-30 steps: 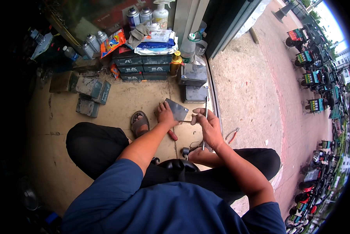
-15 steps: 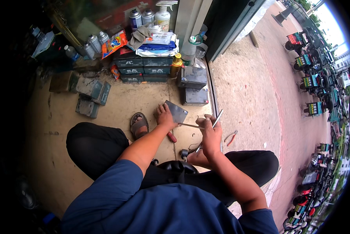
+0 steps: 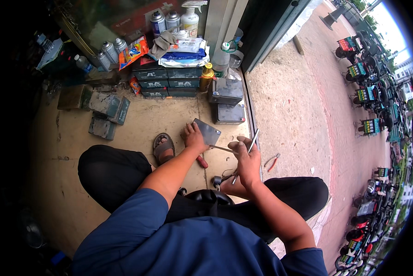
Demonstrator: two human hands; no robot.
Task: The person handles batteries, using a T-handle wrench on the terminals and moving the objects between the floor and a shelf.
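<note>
Two hands are engaged: the left hand (image 3: pixel 193 138) is clamped on a flat grey metal plate (image 3: pixel 207 131) to steady it, while the right hand (image 3: pixel 245 161) is closed around a slim silver tool (image 3: pixel 251 143), angled for reach.

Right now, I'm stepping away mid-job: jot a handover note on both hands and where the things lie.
Left hand: grip on a flat grey metal plate, tilted against the floor.
Right hand: grip on a thin metal rod, raised beside the plate.
A second thin rod runs from the plate toward the right hand.
Red-handled pliers lie on the ground to the right.
Done or left: cannot tell from this view.
</note>
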